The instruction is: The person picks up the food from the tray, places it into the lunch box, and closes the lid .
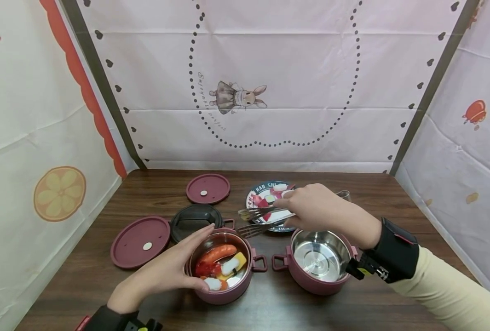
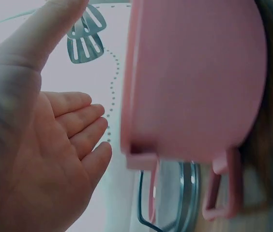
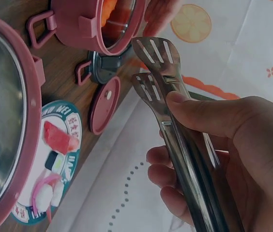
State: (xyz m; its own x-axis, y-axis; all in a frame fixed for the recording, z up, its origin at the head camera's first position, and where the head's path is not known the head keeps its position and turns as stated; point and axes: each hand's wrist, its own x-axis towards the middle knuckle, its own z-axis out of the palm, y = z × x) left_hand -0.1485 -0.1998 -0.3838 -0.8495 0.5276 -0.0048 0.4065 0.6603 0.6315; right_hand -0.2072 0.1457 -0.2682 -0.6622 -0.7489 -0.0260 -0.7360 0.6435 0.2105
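My right hand (image 1: pixel 317 207) grips metal tongs (image 3: pixel 189 154) with slotted ends, parted slightly and pointing left toward the left pot. Below that hand stands a pink pot (image 1: pixel 317 287) with a shiny steel inside. My left hand (image 1: pixel 176 269) is beside the other pink pot (image 1: pixel 228 296), fingers extended by its left side and thumb near the front rim. In the left wrist view the palm looks relaxed; contact with the pot is unclear. Inside that pot lie a toy sausage (image 1: pixel 220 252) and several other toy food pieces.
Behind the right pot, a patterned plate (image 1: pixel 260 189) holds several toy food pieces, partly covered by the right hand and tongs. Two round maroon lids (image 1: pixel 208 184) (image 1: pixel 135 243) lie at the left and back. A black dish (image 1: pixel 195 220) sits behind the left pot. Cloth walls enclose the table.
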